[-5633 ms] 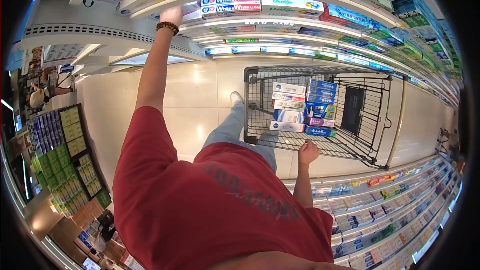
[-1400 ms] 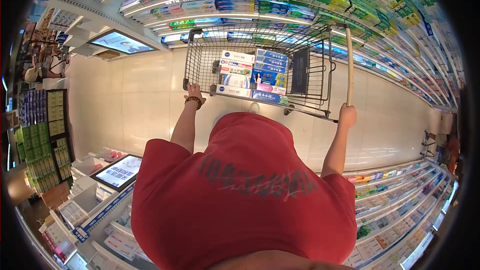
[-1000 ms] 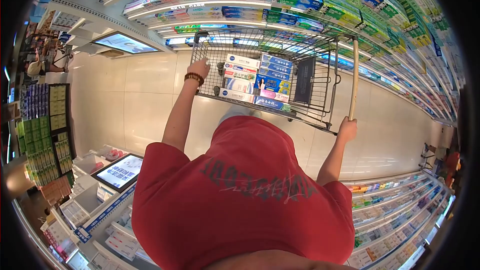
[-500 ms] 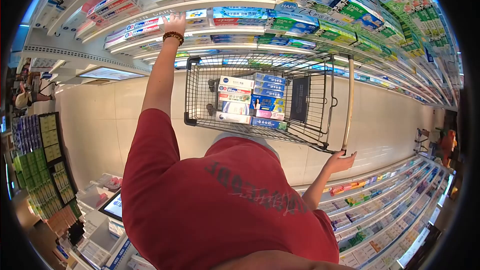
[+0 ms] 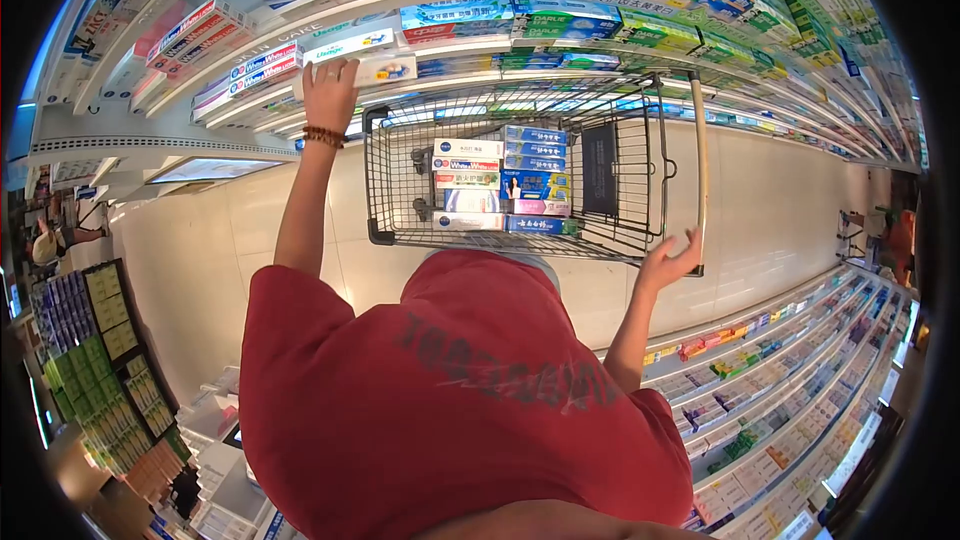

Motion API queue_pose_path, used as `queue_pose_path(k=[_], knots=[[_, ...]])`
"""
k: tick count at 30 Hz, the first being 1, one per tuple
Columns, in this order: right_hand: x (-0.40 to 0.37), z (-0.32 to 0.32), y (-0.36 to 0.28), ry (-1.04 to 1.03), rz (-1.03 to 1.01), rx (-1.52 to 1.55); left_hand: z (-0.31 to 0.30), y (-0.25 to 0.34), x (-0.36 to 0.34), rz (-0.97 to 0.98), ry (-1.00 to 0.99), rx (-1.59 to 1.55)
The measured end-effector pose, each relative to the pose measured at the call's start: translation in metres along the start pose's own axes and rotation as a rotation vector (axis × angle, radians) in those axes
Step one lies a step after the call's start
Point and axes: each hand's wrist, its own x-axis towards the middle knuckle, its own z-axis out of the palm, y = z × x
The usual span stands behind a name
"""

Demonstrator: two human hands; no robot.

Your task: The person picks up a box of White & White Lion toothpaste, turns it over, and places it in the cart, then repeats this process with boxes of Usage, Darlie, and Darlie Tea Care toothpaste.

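Note:
My left hand (image 5: 330,95), with a beaded bracelet at the wrist, grips a white toothpaste box (image 5: 388,70) in front of the shelf edge. Its fingers cover the box's left part. Just behind it, a similar white box (image 5: 350,46) lies on the shelf. My right hand (image 5: 670,262) is beside the near end of the cart's handle (image 5: 699,170), its fingers spread and holding nothing. Between my arms stands a black wire shopping cart (image 5: 400,235). Two stacks of toothpaste boxes lie in it, including a White & White box (image 5: 468,166) and blue boxes (image 5: 535,151).
Toothpaste shelves (image 5: 460,70) run along the far side, with green Darlie boxes (image 5: 560,24) at the centre. More stocked shelving (image 5: 760,380) stands at lower right. A display rack (image 5: 100,360) is at left. Another person (image 5: 50,240) shows at the far left.
My left hand has come down and back from the shelf with a toothpaste box in it. My right hand has risen slightly, its fingers now pointing upward by the cart handle.

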Motion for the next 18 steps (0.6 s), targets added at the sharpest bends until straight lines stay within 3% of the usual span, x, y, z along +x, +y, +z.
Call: queue_pose_path(k=[2,3,5,6,8,9,10,12,13,14,18], knots=[[-0.006,0.016,-0.029,-0.262,0.055,0.278,-0.053,0.038,-0.02,-0.032,-0.044,-0.387],[-0.004,0.02,-0.061,-0.427,0.16,0.479,-0.071,0.055,-0.03,-0.064,-0.154,-0.524],[-0.005,0.032,-0.117,-0.705,0.167,0.834,-0.106,0.093,-0.046,-0.142,-0.348,-0.926],[0.002,0.025,-0.147,-0.863,0.152,0.921,-0.109,0.105,-0.053,-0.088,-0.443,-1.12],[0.004,0.024,-0.179,-1.085,0.209,1.228,-0.129,0.136,-0.062,0.02,-0.503,-1.057],[0.01,0.02,-0.185,-1.208,0.151,1.232,-0.136,0.147,-0.066,0.011,-0.528,-1.099],[0.019,-0.001,-0.204,-1.237,0.213,1.402,-0.143,0.157,-0.07,-0.004,-0.558,-1.143],[0.018,0.001,-0.208,-1.101,-0.024,1.136,-0.153,0.168,-0.07,-0.114,-0.613,-1.294],[0.023,-0.008,-0.211,-1.166,0.221,1.183,-0.154,0.172,-0.07,-0.155,-0.641,-1.338],[0.028,-0.015,-0.214,-1.164,0.306,1.15,-0.157,0.175,-0.071,-0.192,-0.667,-1.382],[0.035,-0.031,-0.206,-1.029,0.489,1.33,-0.212,0.16,-0.061,-0.096,-0.377,-1.196]])
